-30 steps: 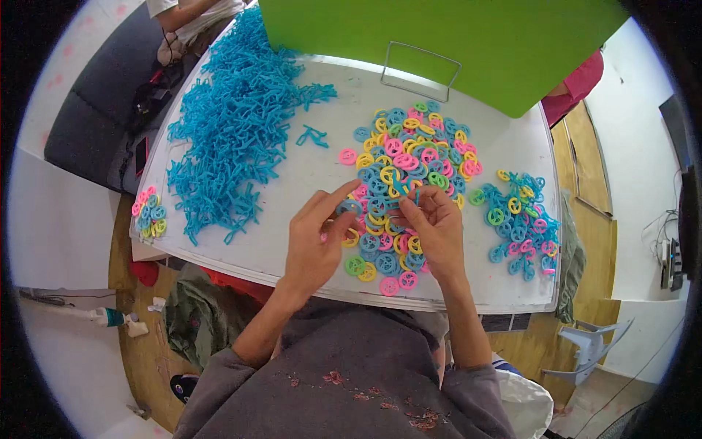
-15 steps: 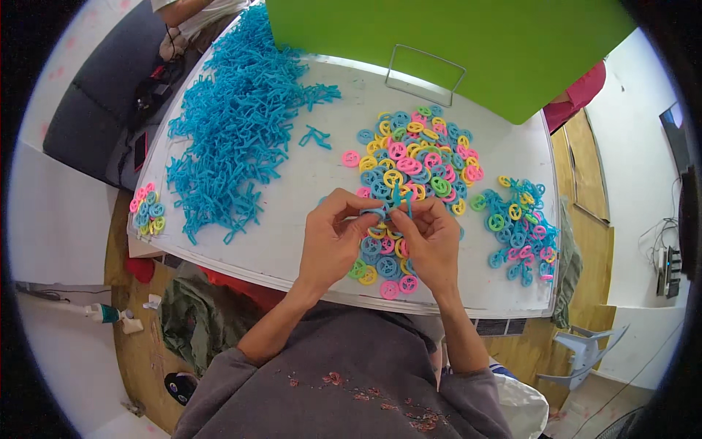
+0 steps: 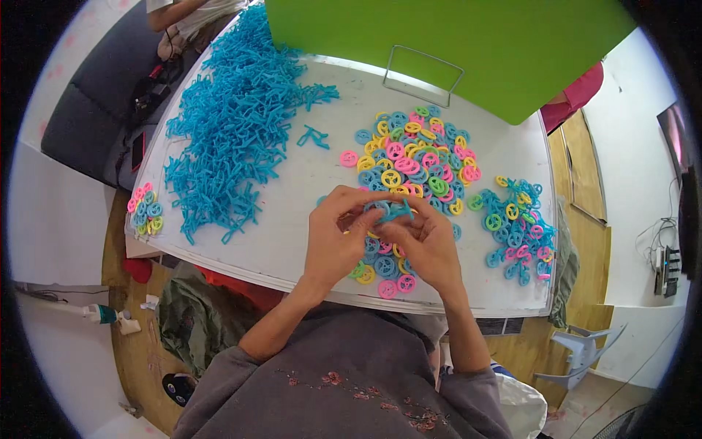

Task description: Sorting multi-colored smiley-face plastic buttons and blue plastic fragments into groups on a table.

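Observation:
My left hand [image 3: 334, 238] and my right hand [image 3: 428, 247] meet over the near part of a heap of small spoked plastic wheels [image 3: 417, 157] in blue, pink, yellow and green. Pinched in the left fingers is a blue wheel [image 3: 379, 208], partly covered by them. A blue forked plastic piece [image 3: 398, 211] lies sideways against that wheel, gripped by the right fingers. Whether the two parts are joined I cannot tell. On the right of the table lies a pile of blue pieces with coloured wheels on them [image 3: 516, 233].
A large heap of blue forked pieces [image 3: 234, 124] covers the table's left side. Several wheels [image 3: 145, 209] sit at its left corner. A green panel [image 3: 453, 51] with a wire handle [image 3: 423, 77] stands at the back. Another person's arm [image 3: 175, 13] shows at top left.
The blue forked piece has tipped from upright to lying sideways between my fingers. My right fingers have curled around it, while both hands stay over the same spot.

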Action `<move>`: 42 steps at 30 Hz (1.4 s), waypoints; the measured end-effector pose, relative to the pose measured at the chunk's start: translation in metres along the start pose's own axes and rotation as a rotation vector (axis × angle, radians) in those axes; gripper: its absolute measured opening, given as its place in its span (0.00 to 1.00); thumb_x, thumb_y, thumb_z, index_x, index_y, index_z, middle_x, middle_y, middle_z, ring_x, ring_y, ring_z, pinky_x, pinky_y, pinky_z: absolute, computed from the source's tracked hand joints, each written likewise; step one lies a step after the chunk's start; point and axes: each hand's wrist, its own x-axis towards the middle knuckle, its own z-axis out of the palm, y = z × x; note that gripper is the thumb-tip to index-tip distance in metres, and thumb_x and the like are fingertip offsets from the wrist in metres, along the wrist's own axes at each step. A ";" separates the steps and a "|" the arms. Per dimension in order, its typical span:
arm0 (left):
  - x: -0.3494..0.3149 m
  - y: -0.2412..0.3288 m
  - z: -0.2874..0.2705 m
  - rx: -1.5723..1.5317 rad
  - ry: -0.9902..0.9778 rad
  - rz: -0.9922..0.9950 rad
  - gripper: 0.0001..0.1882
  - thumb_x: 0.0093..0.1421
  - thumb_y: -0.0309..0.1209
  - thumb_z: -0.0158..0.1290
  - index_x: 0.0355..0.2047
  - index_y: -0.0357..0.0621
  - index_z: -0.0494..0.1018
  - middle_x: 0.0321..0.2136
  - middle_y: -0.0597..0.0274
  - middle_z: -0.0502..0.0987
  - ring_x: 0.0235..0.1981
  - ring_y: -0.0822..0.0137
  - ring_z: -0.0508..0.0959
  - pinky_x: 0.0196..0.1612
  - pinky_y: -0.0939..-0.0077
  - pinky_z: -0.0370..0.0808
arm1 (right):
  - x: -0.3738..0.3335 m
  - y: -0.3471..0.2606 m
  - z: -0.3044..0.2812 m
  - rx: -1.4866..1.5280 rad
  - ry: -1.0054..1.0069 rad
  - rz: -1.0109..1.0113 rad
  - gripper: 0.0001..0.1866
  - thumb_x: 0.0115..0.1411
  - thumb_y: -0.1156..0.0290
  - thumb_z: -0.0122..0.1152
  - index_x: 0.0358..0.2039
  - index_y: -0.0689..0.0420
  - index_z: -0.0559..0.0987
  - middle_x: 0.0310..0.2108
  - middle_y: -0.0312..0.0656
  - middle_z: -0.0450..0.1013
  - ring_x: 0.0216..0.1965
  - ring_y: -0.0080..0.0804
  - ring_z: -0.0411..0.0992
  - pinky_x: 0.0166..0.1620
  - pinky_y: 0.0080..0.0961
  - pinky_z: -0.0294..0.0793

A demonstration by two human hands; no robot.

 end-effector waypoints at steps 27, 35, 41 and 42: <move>-0.004 -0.003 0.003 -0.362 0.108 -0.146 0.08 0.61 0.20 0.49 0.40 0.31 0.74 0.35 0.58 0.77 0.33 0.73 0.78 0.35 0.78 0.79 | 0.000 0.008 0.011 -0.278 0.214 -0.191 0.06 0.52 0.77 0.67 0.29 0.64 0.78 0.22 0.36 0.76 0.23 0.14 0.70 0.25 0.11 0.66; -0.001 -0.001 0.000 -0.222 0.084 -0.160 0.09 0.62 0.20 0.49 0.41 0.31 0.73 0.39 0.54 0.78 0.37 0.70 0.78 0.39 0.77 0.78 | 0.011 0.022 -0.003 -0.401 0.109 -0.412 0.07 0.49 0.81 0.67 0.30 0.63 0.78 0.28 0.39 0.75 0.31 0.21 0.73 0.33 0.18 0.74; 0.000 -0.011 -0.003 -0.284 -0.011 -0.121 0.07 0.61 0.19 0.49 0.39 0.32 0.73 0.39 0.58 0.76 0.40 0.70 0.77 0.41 0.76 0.78 | 0.010 0.003 -0.018 -0.605 -0.104 -0.650 0.08 0.47 0.86 0.63 0.29 0.63 0.78 0.31 0.44 0.75 0.34 0.29 0.74 0.38 0.23 0.76; 0.000 -0.011 -0.004 -0.328 -0.032 -0.099 0.07 0.61 0.19 0.49 0.39 0.33 0.73 0.40 0.60 0.76 0.42 0.70 0.76 0.42 0.76 0.77 | 0.009 0.000 -0.018 -0.606 -0.104 -0.649 0.08 0.47 0.86 0.63 0.29 0.63 0.78 0.31 0.44 0.75 0.34 0.29 0.74 0.38 0.23 0.76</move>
